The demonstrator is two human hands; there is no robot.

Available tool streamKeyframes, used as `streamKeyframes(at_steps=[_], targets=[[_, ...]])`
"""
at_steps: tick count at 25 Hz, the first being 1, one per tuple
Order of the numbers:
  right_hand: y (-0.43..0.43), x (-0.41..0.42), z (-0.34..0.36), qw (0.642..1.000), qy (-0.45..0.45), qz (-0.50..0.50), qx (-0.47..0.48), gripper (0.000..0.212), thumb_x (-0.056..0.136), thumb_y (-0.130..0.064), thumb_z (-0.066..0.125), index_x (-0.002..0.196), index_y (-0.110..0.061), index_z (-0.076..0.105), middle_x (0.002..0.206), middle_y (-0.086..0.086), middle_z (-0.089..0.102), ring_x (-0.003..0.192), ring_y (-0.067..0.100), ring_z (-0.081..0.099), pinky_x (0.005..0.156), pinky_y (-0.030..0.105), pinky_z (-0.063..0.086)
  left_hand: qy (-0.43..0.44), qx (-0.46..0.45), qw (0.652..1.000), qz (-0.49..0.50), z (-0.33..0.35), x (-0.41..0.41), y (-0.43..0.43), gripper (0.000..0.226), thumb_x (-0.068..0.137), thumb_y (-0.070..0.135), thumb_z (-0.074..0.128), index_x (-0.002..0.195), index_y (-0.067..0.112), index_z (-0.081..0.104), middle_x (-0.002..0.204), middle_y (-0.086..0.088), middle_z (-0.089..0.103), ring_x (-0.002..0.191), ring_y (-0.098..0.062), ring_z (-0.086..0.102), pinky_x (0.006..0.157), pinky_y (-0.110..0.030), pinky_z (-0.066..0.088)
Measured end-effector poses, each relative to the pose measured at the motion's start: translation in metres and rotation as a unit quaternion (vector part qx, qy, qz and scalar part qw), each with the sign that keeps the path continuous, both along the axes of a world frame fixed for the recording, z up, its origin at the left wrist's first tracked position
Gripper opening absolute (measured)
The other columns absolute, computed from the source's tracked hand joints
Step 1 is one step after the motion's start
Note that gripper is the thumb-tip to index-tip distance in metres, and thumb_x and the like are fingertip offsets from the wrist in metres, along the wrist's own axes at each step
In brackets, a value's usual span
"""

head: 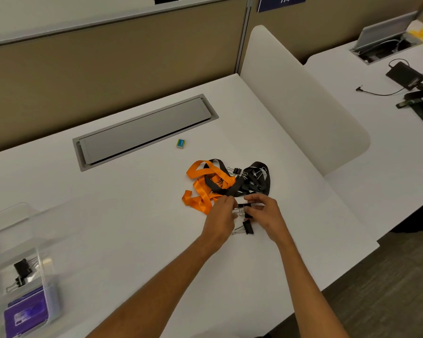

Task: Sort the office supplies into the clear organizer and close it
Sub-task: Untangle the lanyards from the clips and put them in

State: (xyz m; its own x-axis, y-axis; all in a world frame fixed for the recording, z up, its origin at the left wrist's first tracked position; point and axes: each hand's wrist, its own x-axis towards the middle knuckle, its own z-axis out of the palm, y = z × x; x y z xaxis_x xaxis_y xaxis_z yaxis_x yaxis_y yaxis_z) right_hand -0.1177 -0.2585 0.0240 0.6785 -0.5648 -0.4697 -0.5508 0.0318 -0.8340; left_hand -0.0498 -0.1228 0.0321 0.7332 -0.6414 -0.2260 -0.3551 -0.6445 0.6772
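Fingers (230,203) of my left hand (219,217): curled, tips pinching what looks like the wire end of a black binder clip (247,208), right of centre frame.

Right hand (266,213): fingers curled in from the opposite side onto the same clip's black body. Clip's long axis runs left to right between the two hands; whether it is one clip or two pressed together, I cannot tell.

Second clip (246,228): flat on the desk (132,215), just below the held one, black body to the right, wire handles pointing left toward my left wrist. It appears untouched.

Third clip (237,171): lodged in the tangle of orange lanyard (202,189) and black lanyard (253,181), just above my hands.

Eraser (180,143): alone, above the tangle.

Clear organizer (40,272): lower left of frame, well apart from everything above, lid up. One compartment holds stored clips (21,270); a purple packet (26,311) sits below them.

Judgement: the held clip must travel left and down-frame to the clip compartment. My left hand is on the nearer side, so it suits the carry.
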Motion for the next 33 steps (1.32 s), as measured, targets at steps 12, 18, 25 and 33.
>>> streamKeyframes(at_steps=[12, 18, 25, 33], targets=[[-0.006, -0.011, 0.015, 0.978, -0.109, -0.122, 0.133, 0.029, 0.089, 0.004, 0.061, 0.114, -0.009, 0.068, 0.108, 0.012, 0.069, 0.100, 0.026, 0.066, 0.076, 0.034, 0.059, -0.202, 0.082, 0.950, -0.222, -0.025, -0.034, 0.009, 0.045, 0.091, 0.040, 0.061, 0.127, 0.015, 0.050, 0.120, -0.009, 0.055, 0.104, -0.024, 0.051, 0.087, -0.037, 0.044], [-0.008, -0.015, 0.023, 0.977, -0.108, -0.093, 0.158, 0.041, 0.086, 0.006, 0.065, 0.119, -0.019, 0.066, 0.112, 0.008, 0.071, 0.107, 0.019, 0.065, 0.088, 0.031, 0.051, -0.059, -0.020, 0.995, -0.084, -0.008, -0.030, 0.026, 0.045, 0.083, 0.047, 0.062, 0.116, 0.020, 0.051, 0.112, 0.002, 0.057, 0.096, -0.013, 0.052, 0.080, -0.025, 0.045], [0.027, 0.012, 0.037, 0.983, -0.083, -0.010, 0.162, 0.033, 0.090, -0.009, 0.066, 0.122, -0.008, 0.055, 0.096, 0.005, 0.077, 0.100, 0.022, 0.067, 0.080, 0.034, 0.048, 0.071, -0.220, 0.958, 0.172, 0.019, -0.007, 0.097, 0.043, 0.077, 0.023, 0.078, 0.112, 0.031, 0.054, 0.097, 0.016, 0.068, 0.091, 0.000, 0.065, 0.081, -0.011, 0.051], [0.175, 0.090, 0.069, 0.970, -0.124, 0.111, 0.180, 0.015, 0.085, -0.006, 0.072, 0.098, 0.001, 0.069, 0.088, 0.024, 0.072, 0.069, 0.027, 0.067, 0.064, 0.036, 0.059, -0.104, -0.198, 0.923, 0.313, 0.044, 0.041, 0.254, 0.043, 0.072, 0.018, 0.081, 0.111, 0.026, 0.063, 0.108, 0.012, 0.060, 0.096, -0.010, 0.062, 0.078, -0.018, 0.049]])
